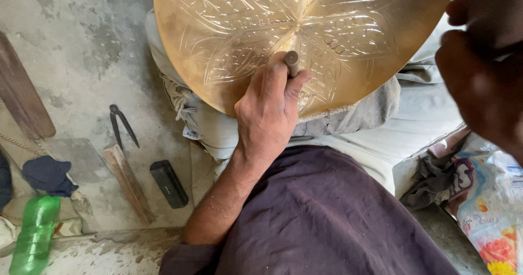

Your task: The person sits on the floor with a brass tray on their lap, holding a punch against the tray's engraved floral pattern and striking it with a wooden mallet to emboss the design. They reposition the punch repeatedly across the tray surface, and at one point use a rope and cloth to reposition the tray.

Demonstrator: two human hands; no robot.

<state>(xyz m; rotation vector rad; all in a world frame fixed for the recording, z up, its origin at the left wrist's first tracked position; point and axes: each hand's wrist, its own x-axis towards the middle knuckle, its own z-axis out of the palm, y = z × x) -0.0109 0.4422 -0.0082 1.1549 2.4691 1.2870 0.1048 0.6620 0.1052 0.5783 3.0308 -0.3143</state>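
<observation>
Chisel (291, 63) upright, mid-plate (218, 30), rim distant.

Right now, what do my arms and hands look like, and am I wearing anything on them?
Both are bare. The left hand has no glove, ring or watch, and its forearm is uncovered up to a dark purple sleeve at the elbow. Pale dusty specks dot the forearm. The right hand sits close to the camera, dark and blurred, so only that it seems ungloved can be told.

Glossy engraved brass-like plate (327, 30) on rough cloth (376, 109).
</observation>
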